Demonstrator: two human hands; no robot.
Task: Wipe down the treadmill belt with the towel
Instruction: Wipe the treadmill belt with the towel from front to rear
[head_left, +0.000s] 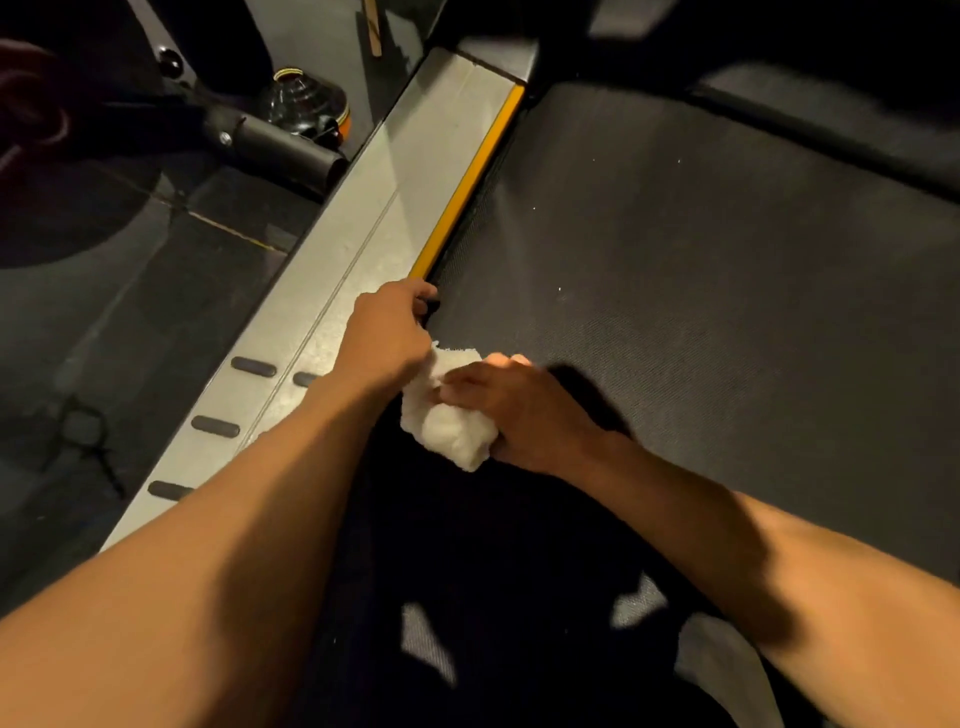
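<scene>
Both hands meet at the middle of the frame, at the left edge of the treadmill belt (701, 270). The right hand (524, 410) is curled over a bunched white towel (452, 423), fingers spread on top and pressing it down onto the belt — it has the towel firmly. The left hand (387, 338) sits just above and to the left, fingers bent around the belt's edge where it meets the yellow strip (467, 182); its heel touches the towel's upper corner, but whether it actually pinches any cloth cannot be told.

From the towel, nearly all the unwiped belt lies up and to the right in the picture: a broad dark textured surface with a few pale specks. Its long axis runs from lower left toward upper right, parallel to the yellow strip and the grey side rail (363, 234) beside it. The right hand is the nearer one to that open stretch, so a stroke away from the body or across toward the right of the frame would likely fall to it, while the left steadies at the edge.

Outward from there, the rail carries dark oval grip pads (215, 426) — and beyond it, upper left, lie dark floor and the base of other gym equipment (280, 140).
</scene>
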